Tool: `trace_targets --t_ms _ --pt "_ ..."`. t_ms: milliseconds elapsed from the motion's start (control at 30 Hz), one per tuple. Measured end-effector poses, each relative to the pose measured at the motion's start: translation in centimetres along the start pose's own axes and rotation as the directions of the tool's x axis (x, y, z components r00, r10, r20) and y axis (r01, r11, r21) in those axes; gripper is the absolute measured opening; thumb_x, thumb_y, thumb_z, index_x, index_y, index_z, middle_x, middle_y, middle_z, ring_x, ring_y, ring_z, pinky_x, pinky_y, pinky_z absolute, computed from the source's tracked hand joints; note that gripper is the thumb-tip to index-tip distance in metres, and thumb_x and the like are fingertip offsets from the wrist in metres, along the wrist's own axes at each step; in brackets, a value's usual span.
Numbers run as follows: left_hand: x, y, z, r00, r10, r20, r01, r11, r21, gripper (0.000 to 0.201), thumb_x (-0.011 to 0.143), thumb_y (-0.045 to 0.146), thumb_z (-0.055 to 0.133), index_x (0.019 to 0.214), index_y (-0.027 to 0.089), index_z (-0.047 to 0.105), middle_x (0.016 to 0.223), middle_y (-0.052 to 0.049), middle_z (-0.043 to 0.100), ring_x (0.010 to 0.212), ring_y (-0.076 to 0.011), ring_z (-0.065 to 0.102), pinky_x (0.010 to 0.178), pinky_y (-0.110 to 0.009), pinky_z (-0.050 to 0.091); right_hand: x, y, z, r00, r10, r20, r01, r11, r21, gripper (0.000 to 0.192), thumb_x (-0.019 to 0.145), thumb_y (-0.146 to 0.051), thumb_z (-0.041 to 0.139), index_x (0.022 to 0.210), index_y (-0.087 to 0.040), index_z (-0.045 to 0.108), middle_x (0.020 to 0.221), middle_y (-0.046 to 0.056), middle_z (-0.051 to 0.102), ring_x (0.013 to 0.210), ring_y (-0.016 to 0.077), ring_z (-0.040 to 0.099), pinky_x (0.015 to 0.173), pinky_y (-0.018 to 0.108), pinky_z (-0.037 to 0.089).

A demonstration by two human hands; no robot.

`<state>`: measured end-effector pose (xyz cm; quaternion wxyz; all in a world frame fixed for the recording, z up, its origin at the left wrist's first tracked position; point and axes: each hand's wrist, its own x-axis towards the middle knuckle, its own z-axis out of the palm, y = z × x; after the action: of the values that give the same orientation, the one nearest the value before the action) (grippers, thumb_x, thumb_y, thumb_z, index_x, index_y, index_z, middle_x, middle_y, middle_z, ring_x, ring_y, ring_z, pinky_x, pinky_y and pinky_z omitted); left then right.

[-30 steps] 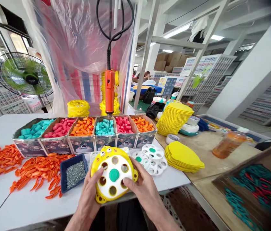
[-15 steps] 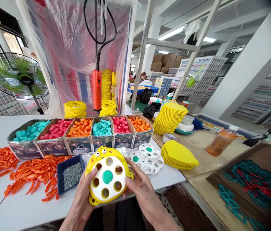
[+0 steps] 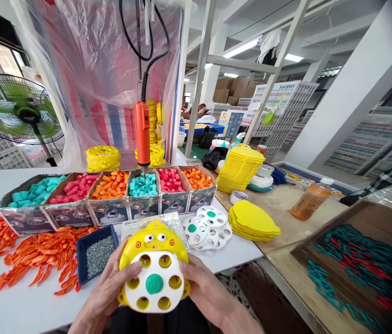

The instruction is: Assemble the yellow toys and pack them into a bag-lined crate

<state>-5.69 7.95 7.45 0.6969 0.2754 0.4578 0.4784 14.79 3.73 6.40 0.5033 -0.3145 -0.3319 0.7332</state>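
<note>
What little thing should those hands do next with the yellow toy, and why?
Maybe turn the yellow toy over for a check: its white disc faces us, so we can't see behind. The left hand and right hand hold its two sides, so turning looks easy.

Your white tabletop (image 3: pixel 25 306) carries a bin row (image 3: pixel 108 212), blue tray (image 3: pixel 81 265), printed card (image 3: pixel 173 218), orange pcs (image 3: pixel 42 255) in heaps, white discs w/ green ctrs (image 3: pixel 211 214), yellow cases (image 3: pixel 103 158) at back. On your R, the brown tabletop (image 3: pixel 276 200) has yellow stacks (image 3: pixel 254 221), a bottle (image 3: pixel 307 203) & an open box (image 3: pixel 368 217).
</note>
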Motion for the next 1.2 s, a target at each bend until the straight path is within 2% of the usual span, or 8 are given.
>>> trace_targets --t_ms 433,533,600,700,800,900,1033,1200 --pt "0.6 -0.6 -0.3 1.000 -0.006 0.023 0.005 0.998 0.057 0.101 0.060 0.032 0.095 0.146 0.023 0.044 0.120 -0.013 0.077 0.091 -0.0341 0.079 0.070 -0.038 0.066 -0.3 1.5 1.0 0.942 -0.256 -0.215 0.168 0.919 -0.357 0.044 0.092 -0.062 0.062 0.106 -0.021 0.066 0.101 0.005 0.073 0.094 0.0235 0.068 0.081 0.032 0.058" --pt "0.8 -0.4 -0.1 0.985 0.130 0.112 -0.150 0.969 0.195 0.082 0.065 0.036 0.091 0.139 0.024 0.056 0.129 -0.014 0.073 0.106 -0.0370 0.074 0.079 -0.038 0.065 -0.1 1.6 0.9 0.925 -0.294 -0.241 0.186 0.903 -0.388 0.044 0.093 -0.063 0.059 0.104 -0.021 0.064 0.099 0.005 0.071 0.093 0.0230 0.068 0.079 0.031 0.058" --pt "0.8 -0.6 0.0 0.929 0.333 0.161 -0.370 0.845 0.386 0.084 0.062 0.031 0.094 0.138 0.026 0.059 0.141 -0.012 0.065 0.126 -0.0383 0.063 0.100 -0.041 0.059 0.1 1.9 0.9 0.910 -0.308 -0.278 0.185 0.901 -0.393 0.044 0.093 -0.063 0.058 0.104 -0.021 0.063 0.099 0.005 0.071 0.095 0.0234 0.069 0.079 0.030 0.059" --pt "0.8 -1.6 0.1 0.773 0.533 0.344 -0.600 0.439 0.669 0.103 0.056 0.026 0.093 0.149 0.028 0.048 0.161 -0.011 0.044 0.148 -0.0402 0.039 0.122 -0.054 0.036 0.4 2.5 0.8 0.883 -0.336 -0.328 0.183 0.890 -0.417 0.046 0.091 -0.063 0.062 0.109 -0.020 0.064 0.104 0.007 0.072 0.101 0.0255 0.068 0.084 0.031 0.059" --pt "0.8 -2.7 0.0 0.682 0.526 0.508 -0.636 0.084 0.767 0.114 0.061 0.031 0.087 0.159 0.026 0.027 0.168 -0.015 0.028 0.152 -0.0416 0.029 0.119 -0.063 0.036 0.7 3.3 0.7 0.846 -0.379 -0.375 0.188 0.870 -0.456 0.053 0.086 -0.064 0.067 0.115 -0.020 0.066 0.110 0.009 0.073 0.105 0.0284 0.068 0.087 0.033 0.059" --pt "0.7 -3.1 0.0 0.622 0.538 0.569 -0.616 -0.112 0.780 0.115 0.065 0.038 0.083 0.160 0.020 0.019 0.166 -0.020 0.028 0.153 -0.0416 0.027 0.118 -0.063 0.039 0.8 3.6 0.6 0.843 -0.382 -0.379 0.176 0.861 -0.477 0.053 0.086 -0.065 0.065 0.114 -0.020 0.067 0.111 0.009 0.073 0.105 0.0293 0.067 0.089 0.035 0.058" --pt "0.3 -2.8 0.4 0.570 0.528 0.630 -0.616 -0.233 0.752 0.105 0.069 0.035 0.077 0.158 0.017 0.024 0.163 -0.022 0.032 0.152 -0.0421 0.029 0.117 -0.062 0.041 0.8 3.3 0.5 0.873 -0.353 -0.338 0.154 0.856 -0.494 0.049 0.093 -0.063 0.057 0.118 -0.021 0.063 0.115 0.008 0.070 0.108 0.0266 0.065 0.094 0.034 0.056" --pt "0.1 -2.4 0.9 0.598 0.535 0.597 -0.643 -0.126 0.756 0.090 0.070 0.028 0.073 0.151 0.021 0.033 0.161 -0.020 0.032 0.150 -0.0414 0.033 0.114 -0.063 0.044 0.7 2.7 0.5 0.886 -0.347 -0.309 0.145 0.838 -0.525 0.048 0.093 -0.062 0.059 0.117 -0.021 0.066 0.108 0.007 0.071 0.101 0.0248 0.065 0.086 0.031 0.056"
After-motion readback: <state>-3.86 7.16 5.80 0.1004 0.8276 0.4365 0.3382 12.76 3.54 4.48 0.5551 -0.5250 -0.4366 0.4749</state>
